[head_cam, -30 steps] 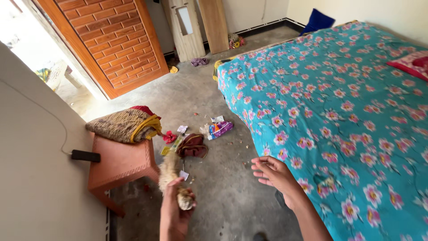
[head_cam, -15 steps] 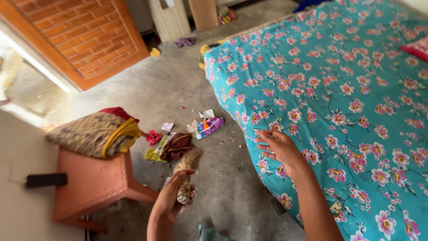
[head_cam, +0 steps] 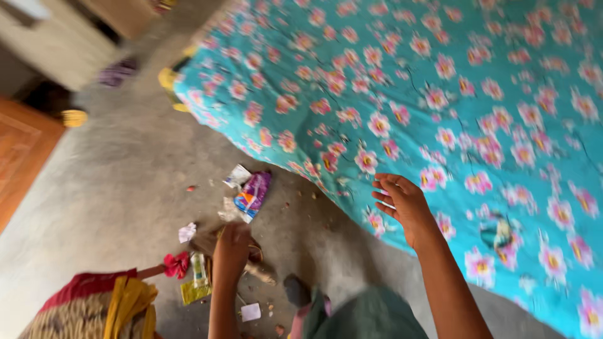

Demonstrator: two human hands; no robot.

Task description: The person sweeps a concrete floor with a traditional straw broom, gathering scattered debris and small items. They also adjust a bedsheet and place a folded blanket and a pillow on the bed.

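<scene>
My left hand (head_cam: 231, 248) is low over the concrete floor, closed on the handle of a short grass broom (head_cam: 260, 272), whose end lies on the floor beside a pile of litter. That litter includes a purple wrapper (head_cam: 253, 194), white paper scraps (head_cam: 237, 176) and a green-yellow packet (head_cam: 198, 280). My right hand (head_cam: 402, 204) hovers with fingers spread and nothing in it, at the edge of the bed, which is covered by a turquoise sheet with pink flowers (head_cam: 452, 94). The view is blurred.
Folded cloth in brown, red and yellow (head_cam: 94, 307) sits at the lower left. A red cloth scrap (head_cam: 176, 263) lies on the floor. My foot (head_cam: 295, 290) and green garment (head_cam: 370, 317) show at the bottom. An orange door (head_cam: 19, 150) is at left.
The view has swung down and left. My left hand has dropped with the broom to the litter on the floor. My right hand stays spread by the bed edge.
</scene>
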